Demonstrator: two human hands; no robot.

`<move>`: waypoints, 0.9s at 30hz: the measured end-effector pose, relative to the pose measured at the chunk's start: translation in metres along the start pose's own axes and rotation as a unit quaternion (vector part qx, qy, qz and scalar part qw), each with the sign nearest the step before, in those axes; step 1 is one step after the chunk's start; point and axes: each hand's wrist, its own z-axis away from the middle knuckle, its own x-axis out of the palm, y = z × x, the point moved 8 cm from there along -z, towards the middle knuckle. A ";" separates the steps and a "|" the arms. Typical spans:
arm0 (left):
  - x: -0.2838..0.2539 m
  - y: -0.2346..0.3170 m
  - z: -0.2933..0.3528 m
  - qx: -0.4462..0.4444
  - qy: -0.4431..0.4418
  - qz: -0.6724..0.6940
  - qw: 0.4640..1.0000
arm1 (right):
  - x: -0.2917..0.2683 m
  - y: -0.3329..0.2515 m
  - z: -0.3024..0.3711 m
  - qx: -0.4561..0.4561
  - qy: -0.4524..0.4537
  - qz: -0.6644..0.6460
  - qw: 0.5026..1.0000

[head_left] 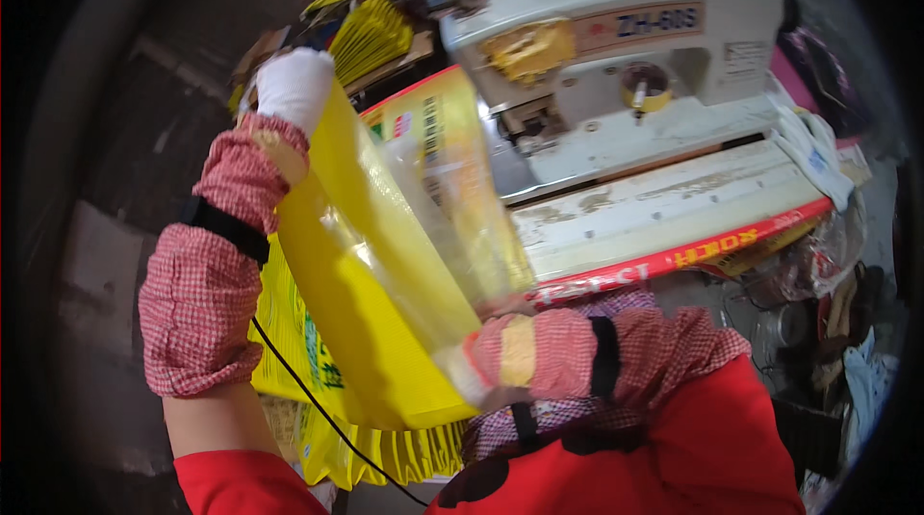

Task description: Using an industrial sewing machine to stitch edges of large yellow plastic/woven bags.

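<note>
A large yellow plastic sack point(361, 322) hangs slantwise between my two hands, left of a white industrial sewing machine point(635, 34). My left hand point(296, 90), in a white knitted glove, is closed around the sack's far upper end. At its near lower corner is my right hand point(467, 375), also gloved, closed on the edge; motion blurs its fingers. Clear plastic film point(423, 207) shows along the sack's right side. Beyond that lies another yellow printed sack point(452, 144) with a red edge, against the machine's left end.
Folded yellow sacks point(419, 452) are stacked below the held one, and more yellow sacks point(371, 38) lie at the far side. A black cord point(308, 395) runs across the lower left. Tape point(647, 90) sits on the machine; a pale cloth point(813, 154) hangs at its right end.
</note>
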 end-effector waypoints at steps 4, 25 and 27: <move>0.003 0.024 0.003 -0.003 -0.022 0.049 0.999 | -0.027 0.007 -0.023 0.077 0.060 -0.053 0.994; -0.002 0.046 -0.003 0.021 -0.086 0.126 0.988 | -0.067 0.101 0.003 0.348 0.173 -0.410 0.825; 0.013 0.016 -0.010 -0.052 -0.137 0.219 0.965 | -0.096 0.086 0.000 0.339 0.232 -0.281 0.867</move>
